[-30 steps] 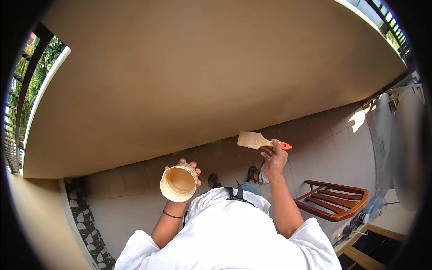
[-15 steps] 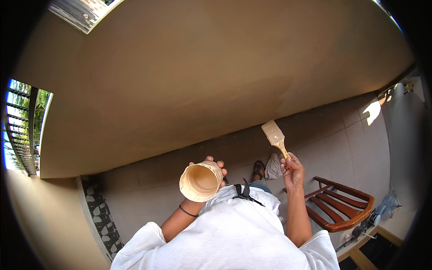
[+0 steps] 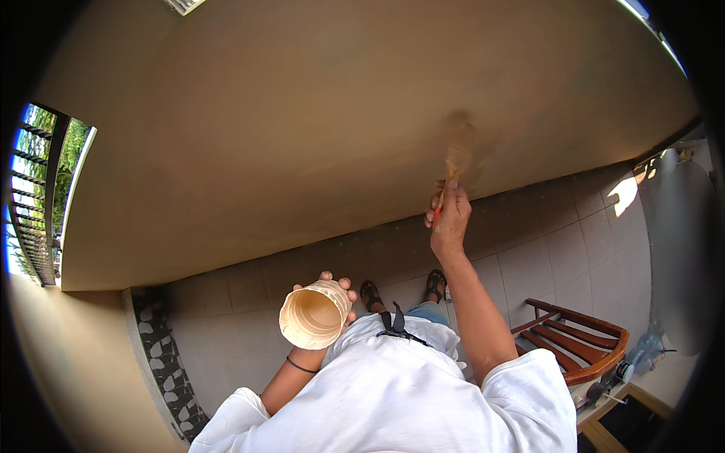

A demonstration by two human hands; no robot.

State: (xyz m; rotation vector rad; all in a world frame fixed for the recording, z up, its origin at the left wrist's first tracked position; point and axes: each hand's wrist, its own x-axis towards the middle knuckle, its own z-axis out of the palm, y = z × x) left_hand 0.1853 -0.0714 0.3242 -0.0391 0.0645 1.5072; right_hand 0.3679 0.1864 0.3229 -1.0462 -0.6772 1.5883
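My left hand (image 3: 346, 285) is wrapped round a cream, paint-coated tub (image 3: 299, 329) with an uneven rim. The tub tilts so that its inside shows, pale and smeared. In my right hand (image 3: 451, 215) is a flat paintbrush (image 3: 452, 167), gripped by its wooden handle with a red end. Its head is blurred by motion and lies at the beige-brown wall (image 3: 302, 136), where a dark shadow falls beside it. Whether the bristles touch the wall, I cannot tell for certain.
A brown wooden chair (image 3: 615, 355) stands on the tiled floor (image 3: 555, 249) at right. Behind it are a plastic bottle (image 3: 646, 351) and a wooden-framed item. A dark metal gate (image 3: 34, 196) is at far left, above a stone-patterned strip (image 3: 170, 370). My sandalled feet are below the wall.
My right hand has swung the paintbrush up and forward from above the floor to the wall. The tub in my left hand has shifted slightly left. A pale cloth by my foot is now mostly hidden.
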